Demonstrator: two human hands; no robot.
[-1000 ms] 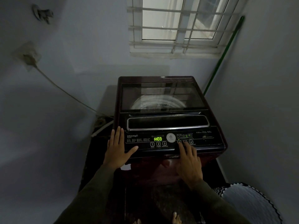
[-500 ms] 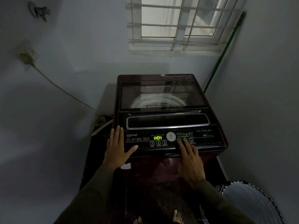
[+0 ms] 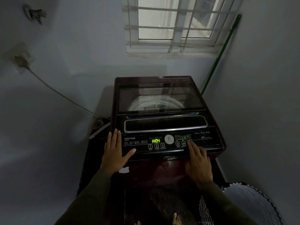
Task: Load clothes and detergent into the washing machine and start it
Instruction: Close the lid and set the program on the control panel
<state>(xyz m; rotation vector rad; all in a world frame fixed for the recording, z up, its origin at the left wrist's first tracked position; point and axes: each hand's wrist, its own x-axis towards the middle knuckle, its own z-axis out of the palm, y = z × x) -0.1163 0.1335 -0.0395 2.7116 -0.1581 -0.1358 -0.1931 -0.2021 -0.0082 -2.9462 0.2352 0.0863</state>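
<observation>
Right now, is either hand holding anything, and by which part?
Nothing is held. The left hand lies flat on a front corner of the washing machine; the right hand touches the control panel.

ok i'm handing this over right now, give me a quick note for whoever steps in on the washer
Left hand: open, flat on the front left corner of the washing machine.
Right hand: open, index fingertip on a button at the right end of the control panel.
Lid is closed; the load inside cannot be made out through the glass. Display is lit and reads H:04.
Left: probably finish the settings, then press the Start/Pause button.
</observation>
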